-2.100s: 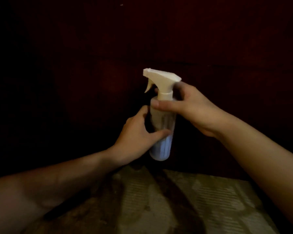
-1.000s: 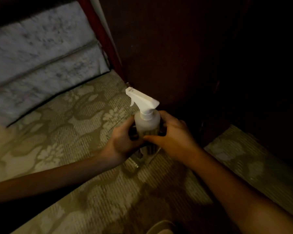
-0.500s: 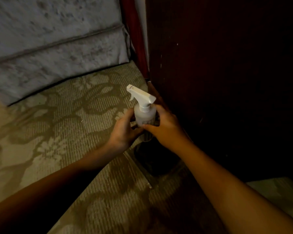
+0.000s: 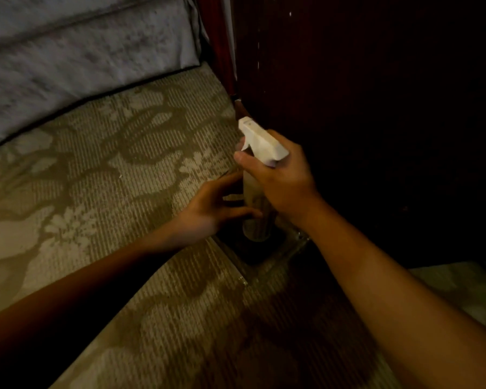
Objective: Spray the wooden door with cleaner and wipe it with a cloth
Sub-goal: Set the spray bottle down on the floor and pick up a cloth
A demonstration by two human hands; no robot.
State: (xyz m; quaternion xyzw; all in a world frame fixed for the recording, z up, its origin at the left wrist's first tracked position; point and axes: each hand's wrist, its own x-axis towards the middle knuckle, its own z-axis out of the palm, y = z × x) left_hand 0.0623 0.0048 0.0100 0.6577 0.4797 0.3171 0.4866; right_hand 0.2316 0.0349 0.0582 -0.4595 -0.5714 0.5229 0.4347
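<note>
The spray bottle (image 4: 252, 189) stands nearly upright, its long axis vertical with the top leaning a little toward the camera. Its white trigger head (image 4: 260, 141) points up and to the left, away from the person and along the foot of the wooden door (image 4: 376, 108), not at the door's face. The bottle is low down at the edge of the patterned carpet (image 4: 110, 178), just beside the bottom of the door, over a dark patch of floor. I cannot tell whether its base rests on the floor or hangs just above it.

The right hand (image 4: 281, 178) has its grip closed round the bottle's neck, just under the trigger head, with the thumb across the front. The left hand (image 4: 208, 209) has a wide grip: the fingers are spread and nearly straight, the index finger above and the thumb below, reaching to the lower body of the bottle, where the thumb tip seems to touch it.

The bottle's body is pale and translucent. The light is too dim to show how much liquid is in it.

A red door frame (image 4: 222, 37) runs up beside the door's left edge, and a grey mottled wall (image 4: 82, 46) borders the far edge of the carpet.
</note>
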